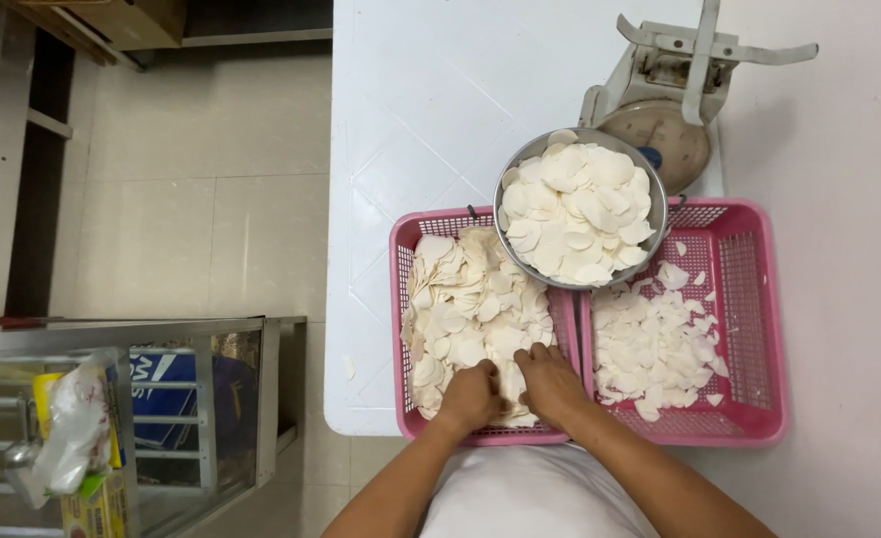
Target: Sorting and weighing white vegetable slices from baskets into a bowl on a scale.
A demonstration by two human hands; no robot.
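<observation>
Two pink slotted baskets sit side by side at the near edge of a white table. The left basket (398,299) is heaped with thin white slices (465,309); the right basket (764,329) holds a thinner layer of the same slices (650,344). My left hand (470,396) and my right hand (550,384) both press down into the near end of the left basket's pile, fingers curled among the slices. Whether either hand has closed on slices is hidden. A round metal bowl (658,214) full of slices rests across the far rims of both baskets.
A white mechanical scale (665,100) stands behind the bowl. The white table (431,110) stretches away on the far left. A tiled floor lies to the left, with a glass-fronted metal cabinet (142,418) holding bags and packets at lower left.
</observation>
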